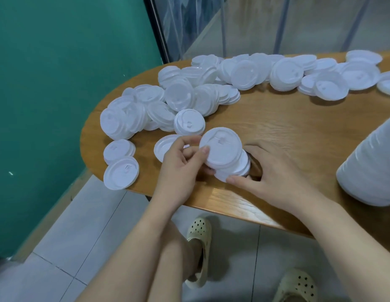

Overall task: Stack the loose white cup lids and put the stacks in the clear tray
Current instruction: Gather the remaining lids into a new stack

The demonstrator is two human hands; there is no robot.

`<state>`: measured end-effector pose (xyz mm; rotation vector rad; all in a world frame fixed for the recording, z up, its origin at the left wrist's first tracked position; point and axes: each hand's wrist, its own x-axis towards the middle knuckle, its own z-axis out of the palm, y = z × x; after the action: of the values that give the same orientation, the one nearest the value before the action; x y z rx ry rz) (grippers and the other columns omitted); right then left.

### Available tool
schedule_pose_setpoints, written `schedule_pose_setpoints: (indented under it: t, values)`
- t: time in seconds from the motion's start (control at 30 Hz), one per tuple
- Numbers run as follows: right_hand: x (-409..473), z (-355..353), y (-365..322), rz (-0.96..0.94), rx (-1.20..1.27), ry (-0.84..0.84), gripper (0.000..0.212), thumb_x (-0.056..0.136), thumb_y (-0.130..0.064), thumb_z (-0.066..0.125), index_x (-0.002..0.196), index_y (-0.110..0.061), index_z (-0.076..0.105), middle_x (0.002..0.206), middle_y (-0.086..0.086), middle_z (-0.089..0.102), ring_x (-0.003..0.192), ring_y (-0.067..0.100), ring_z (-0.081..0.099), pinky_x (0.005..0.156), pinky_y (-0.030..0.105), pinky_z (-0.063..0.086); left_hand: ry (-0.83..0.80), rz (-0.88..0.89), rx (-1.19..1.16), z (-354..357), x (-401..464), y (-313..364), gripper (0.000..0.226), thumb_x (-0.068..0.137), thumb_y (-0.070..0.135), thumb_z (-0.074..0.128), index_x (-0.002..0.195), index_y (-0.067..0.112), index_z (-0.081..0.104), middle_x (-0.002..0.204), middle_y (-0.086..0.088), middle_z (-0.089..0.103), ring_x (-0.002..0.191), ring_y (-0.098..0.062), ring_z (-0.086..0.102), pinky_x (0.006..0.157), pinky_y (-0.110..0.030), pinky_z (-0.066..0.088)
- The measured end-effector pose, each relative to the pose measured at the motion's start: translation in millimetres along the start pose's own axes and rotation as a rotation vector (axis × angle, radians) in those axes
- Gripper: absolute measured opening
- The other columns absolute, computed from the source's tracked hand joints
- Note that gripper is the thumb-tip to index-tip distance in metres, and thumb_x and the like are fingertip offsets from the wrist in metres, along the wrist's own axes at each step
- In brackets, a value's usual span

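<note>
At the near edge of the wooden table [266,123], both hands close on a short stack of white lids [224,154].

Her left hand [178,168] has its fingers curled round the left side of the stack, the thumb laid on the top lid's rim; the right hand [274,173] cups the stack's right and lower side, thumb tip touching the bottom lids, the other fingers bent behind it. The stack sits tilted, its top face turned toward us, just above the tabletop. Loose lids [189,92] lie heaped in a curving band from the table's left end along its far edge to the right. Two single lids [121,173] rest near the left rim. A tall white stack [373,171] lies at the right edge. Below are pale clogs [199,249] on grey tiles.
</note>
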<state>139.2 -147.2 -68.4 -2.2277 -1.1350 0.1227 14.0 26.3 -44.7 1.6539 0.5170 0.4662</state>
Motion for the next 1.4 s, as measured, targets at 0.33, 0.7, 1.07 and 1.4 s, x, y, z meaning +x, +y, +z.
schedule_pose_setpoints:
  t: [0.33, 0.7, 1.07, 1.4]
  values:
    - [-1.6, -2.2, 6.4, -0.007, 0.015, -0.004, 0.079, 0.074, -0.076, 0.066, 0.138, -0.031, 0.057, 0.130, -0.019, 0.055, 0.120, 0.001, 0.045, 0.099, 0.022, 0.030, -0.024, 0.032, 0.277, 7.8, 13.5, -10.3, 0.014, 0.102, 0.033, 0.063, 0.112, 0.025, 0.068, 0.072, 0.011, 0.057, 0.065, -0.006, 0.053, 0.065, -0.023, 0.046]
    - [-1.2, -0.3, 5.8, 0.002, 0.019, 0.004, 0.078, 0.075, -0.072, 0.070, 0.139, -0.030, 0.054, 0.131, -0.018, 0.056, 0.120, 0.000, 0.046, 0.097, 0.019, 0.028, -0.105, 0.058, 0.455, 7.7, 13.4, -7.7, 0.019, 0.104, 0.035, 0.057, 0.115, 0.029, 0.072, 0.089, -0.001, 0.073, 0.080, -0.011, 0.065, 0.070, -0.016, 0.048]
    - [-1.2, 2.9, 9.0, -0.021, 0.027, 0.000, 0.085, 0.069, -0.081, 0.065, 0.137, -0.031, 0.055, 0.131, -0.016, 0.059, 0.123, 0.007, 0.050, 0.106, 0.034, 0.041, -0.146, 0.088, 0.599, 8.4, 16.2, -8.2, 0.026, 0.105, 0.037, 0.054, 0.124, 0.034, 0.070, 0.083, 0.009, 0.070, 0.080, -0.001, 0.061, 0.066, -0.011, 0.043]
    - [-0.3, 4.7, 7.2, -0.020, 0.012, 0.033, 0.069, 0.082, -0.071, 0.063, 0.137, -0.031, 0.056, 0.129, -0.017, 0.059, 0.121, 0.005, 0.049, 0.105, 0.030, 0.039, -0.179, 0.109, 0.709, 10.0, 17.1, -5.1, 0.028, 0.107, 0.038, 0.048, 0.127, 0.030, 0.067, 0.079, 0.019, 0.062, 0.074, 0.005, 0.058, 0.062, -0.015, 0.036]
